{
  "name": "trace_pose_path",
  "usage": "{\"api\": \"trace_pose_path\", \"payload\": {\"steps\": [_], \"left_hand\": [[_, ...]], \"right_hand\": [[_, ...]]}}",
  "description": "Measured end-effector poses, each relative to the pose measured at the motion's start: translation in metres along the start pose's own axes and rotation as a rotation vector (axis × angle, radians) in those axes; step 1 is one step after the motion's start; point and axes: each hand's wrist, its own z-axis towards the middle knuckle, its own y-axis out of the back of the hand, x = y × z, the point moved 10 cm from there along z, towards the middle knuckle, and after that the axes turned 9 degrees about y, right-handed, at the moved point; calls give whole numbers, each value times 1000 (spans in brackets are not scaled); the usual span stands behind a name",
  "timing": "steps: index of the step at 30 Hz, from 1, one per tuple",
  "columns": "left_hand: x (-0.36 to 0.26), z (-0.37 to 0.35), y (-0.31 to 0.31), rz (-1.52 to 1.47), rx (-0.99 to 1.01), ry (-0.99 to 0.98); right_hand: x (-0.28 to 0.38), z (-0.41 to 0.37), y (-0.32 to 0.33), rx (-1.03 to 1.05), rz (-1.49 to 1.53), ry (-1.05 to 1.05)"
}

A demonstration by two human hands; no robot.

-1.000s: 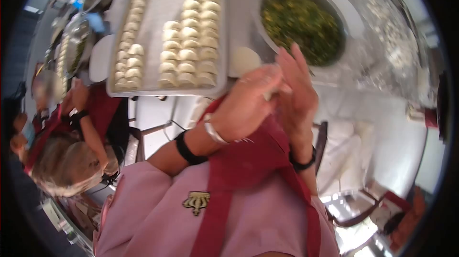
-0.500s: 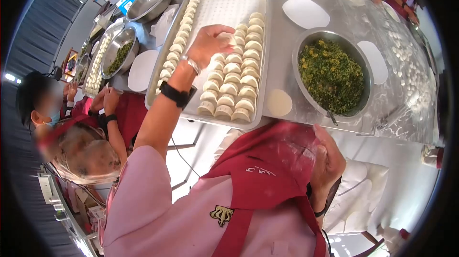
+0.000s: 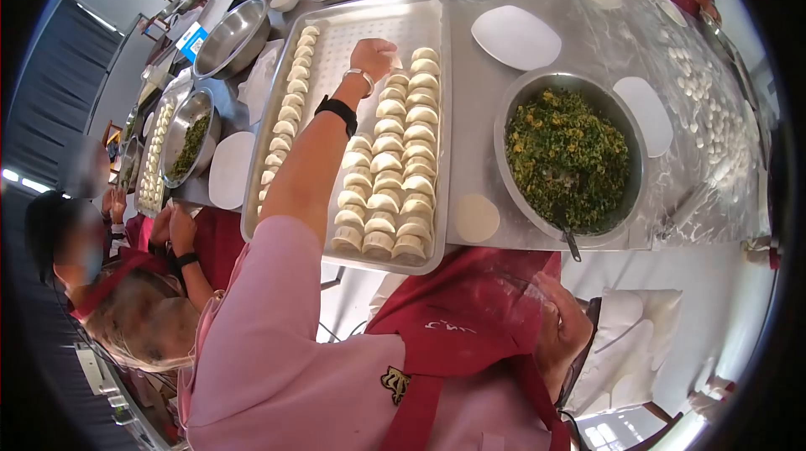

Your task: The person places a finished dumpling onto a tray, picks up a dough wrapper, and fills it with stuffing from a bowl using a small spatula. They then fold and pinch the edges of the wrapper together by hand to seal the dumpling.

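Note:
My left hand (image 3: 374, 60) reaches over a large metal tray (image 3: 336, 27) of dumplings. Its fingers are closed at the far end of the right-hand rows, around a pale dumpling (image 3: 395, 62) that they mostly cover. Folded dumplings (image 3: 387, 163) stand close together in rows below the hand, and one more row (image 3: 286, 112) runs along the tray's left side. Low beside my red apron (image 3: 478, 300), my right hand (image 3: 564, 329) hangs with loosely bent fingers and nothing visible in it. A round dough wrapper (image 3: 477, 217) lies between the tray and a steel bowl (image 3: 510, 170).
Chopped green and yellow filling (image 3: 567, 157) fills the bowl, with a utensil handle (image 3: 572, 245) at its rim. White plates (image 3: 516, 37) lie farther back. Dough pieces (image 3: 709, 107) are scattered on the floured right side. A co-worker's hands (image 3: 178, 228) are at the left.
My left hand has moved farther up the tray, past the dumplings it was over, and its fingers look more closed. The view has shifted; my right hand remains by the apron.

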Motion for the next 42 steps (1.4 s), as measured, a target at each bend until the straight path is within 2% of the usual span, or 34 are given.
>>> {"api": "trace_pose_path", "payload": {"steps": [4,14,17,19,21,24,27,30,32,34,36,37,39,41,42], "left_hand": [[11,20,-11,158,-62,-86],[15,22,-30,190,25,-110],[3,12,-27,312,-27,-137],[4,17,-41,574,1,-323],[20,32,-50,528,73,-391],[9,16,-38,476,-41,-281],[-4,10,-30,524,-120,-356],[7,8,3,91,-56,-256],[-16,-41,16,-278,25,-194],[-92,-157,14,-157,-17,-70],[-117,-235,6,-114,79,-154],[-111,-265,-4,-185,128,-55],[-99,-324,-32,-384,236,-44],[-83,-383,-73,-614,518,255],[-74,-407,-92,-764,608,408]], "right_hand": [[-9,4,-2,13,-18,-29],[-21,10,-13,46,-13,-84],[-32,5,-21,75,-32,-93],[-44,1,-29,92,-67,-105],[-48,3,-45,146,-155,-12],[-61,8,-83,274,-205,123],[-57,22,-118,354,-259,230],[-56,30,-142,375,-306,312],[-52,32,-151,373,-347,350],[-50,26,-154,343,-361,420],[-50,18,-152,326,-351,468],[-49,13,-147,323,-335,481],[-53,10,-141,297,-256,466],[-59,8,-133,258,-131,401],[-66,10,-125,230,-24,250]]}}
